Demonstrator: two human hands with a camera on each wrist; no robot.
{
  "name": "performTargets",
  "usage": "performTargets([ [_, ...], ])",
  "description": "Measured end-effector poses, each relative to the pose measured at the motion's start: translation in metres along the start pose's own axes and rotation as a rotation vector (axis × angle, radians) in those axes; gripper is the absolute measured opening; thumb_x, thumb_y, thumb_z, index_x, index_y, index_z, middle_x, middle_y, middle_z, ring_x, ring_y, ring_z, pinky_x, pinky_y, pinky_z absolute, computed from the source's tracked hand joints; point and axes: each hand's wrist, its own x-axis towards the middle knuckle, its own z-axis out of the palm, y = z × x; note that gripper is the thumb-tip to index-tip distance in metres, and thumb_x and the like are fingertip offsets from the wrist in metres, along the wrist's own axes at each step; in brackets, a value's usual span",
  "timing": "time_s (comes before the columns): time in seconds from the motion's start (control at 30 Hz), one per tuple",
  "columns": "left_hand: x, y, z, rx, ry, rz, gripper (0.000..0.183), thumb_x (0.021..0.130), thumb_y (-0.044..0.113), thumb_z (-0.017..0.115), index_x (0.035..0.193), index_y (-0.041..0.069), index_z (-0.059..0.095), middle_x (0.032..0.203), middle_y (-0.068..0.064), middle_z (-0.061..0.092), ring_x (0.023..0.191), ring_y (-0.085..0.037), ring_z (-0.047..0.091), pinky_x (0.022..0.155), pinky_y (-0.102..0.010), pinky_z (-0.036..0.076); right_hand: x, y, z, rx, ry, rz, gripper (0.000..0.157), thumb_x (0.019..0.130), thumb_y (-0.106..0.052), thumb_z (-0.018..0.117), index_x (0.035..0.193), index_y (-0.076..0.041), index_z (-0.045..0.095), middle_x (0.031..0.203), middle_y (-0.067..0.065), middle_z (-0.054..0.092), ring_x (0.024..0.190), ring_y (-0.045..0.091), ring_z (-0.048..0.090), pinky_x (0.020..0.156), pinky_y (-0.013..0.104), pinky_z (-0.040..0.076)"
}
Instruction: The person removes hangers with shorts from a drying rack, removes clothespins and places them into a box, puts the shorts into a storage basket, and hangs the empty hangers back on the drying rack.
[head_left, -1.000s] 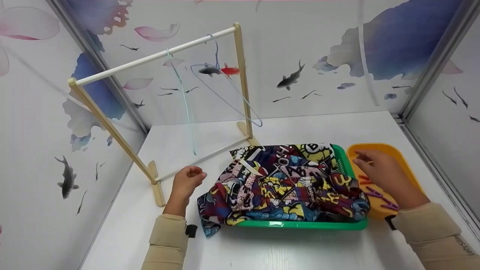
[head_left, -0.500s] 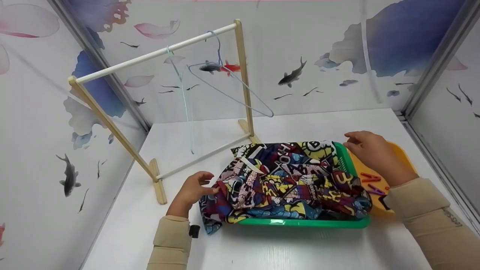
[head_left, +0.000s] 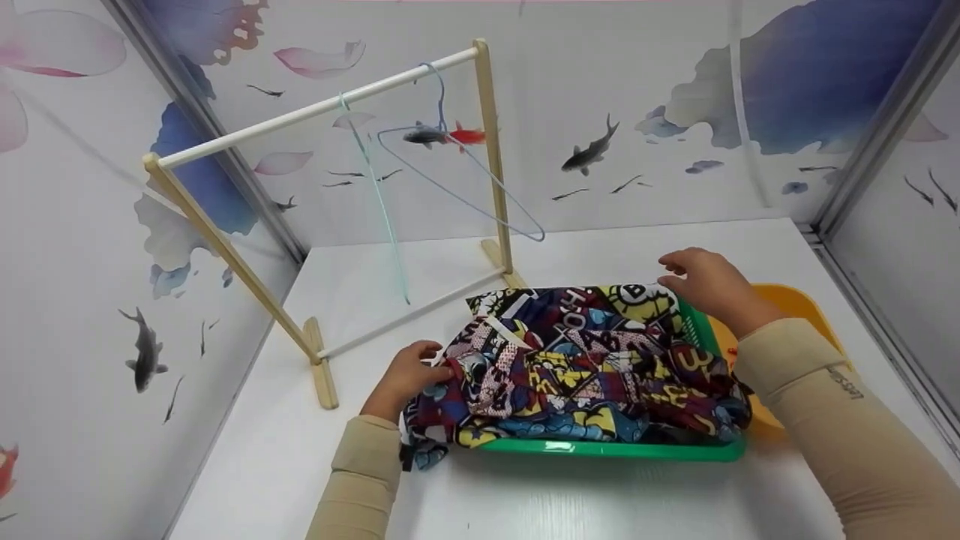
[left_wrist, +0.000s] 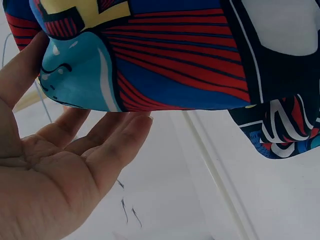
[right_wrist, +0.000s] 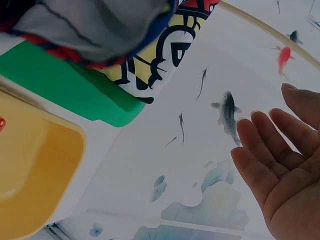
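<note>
A garment (head_left: 577, 367) in a multicoloured comic print lies heaped in a green basket (head_left: 600, 450), spilling over its left side. At that left end is my left hand (head_left: 411, 377). In the left wrist view the thumb of my left hand (left_wrist: 65, 170) is against the cloth (left_wrist: 170, 60), while the other fingers reach loosely under its edge. My right hand (head_left: 709, 281) hovers by the basket's back right corner. The right wrist view shows my right hand (right_wrist: 287, 160) with fingers loosely extended, apart from the cloth and holding nothing.
Behind the basket on the left stands a wooden rack (head_left: 495, 157) with a white bar (head_left: 300, 112). A mint hanger (head_left: 382, 202) and a blue hanger (head_left: 465, 195) hang from it. A yellow tray (head_left: 802, 307) stands right of the basket, partly hidden by my right arm.
My left hand has moved right and come to the garment's left edge. My right hand has moved left and back, from over the yellow tray to the basket's back corner.
</note>
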Motion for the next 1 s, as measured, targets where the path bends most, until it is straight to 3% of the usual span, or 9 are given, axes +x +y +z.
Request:
performTargets([
  [0.6,0.028,0.008,0.016,0.015,-0.035,-0.002,0.067,0.081,0.017,0.076,0.137,-0.006,0.047,0.137,-0.029,0.047,0.125,-0.042,0.047,0.1,-0.049,0.043,0.04,-0.004,0.017,-0.128,-0.038,-0.008,0.039,0.095,-0.009,0.057,0.128,0.011,0.054,0.129,0.034,0.051,0.117,0.048,0.05,0.098,0.059,0.041],
  [0.87,0.037,0.02,0.022,0.145,-0.029,0.019,0.072,0.082,0.023,0.074,0.139,-0.009,0.042,0.14,-0.028,0.045,0.13,-0.041,0.042,0.108,-0.048,0.036,0.05,0.003,0.032,-0.209,-0.051,-0.031,0.037,0.093,-0.006,0.059,0.126,0.011,0.056,0.129,0.034,0.051,0.115,0.048,0.052,0.094,0.057,0.044],
  [1.0,0.042,0.021,0.026,0.168,-0.035,0.026,0.068,0.082,0.022,0.073,0.136,-0.01,0.046,0.137,-0.027,0.048,0.129,-0.041,0.044,0.108,-0.048,0.036,0.055,0.005,0.04,-0.21,-0.072,0.001,0.037,0.094,-0.006,0.057,0.127,0.011,0.054,0.13,0.034,0.05,0.117,0.048,0.051,0.096,0.057,0.043],
])
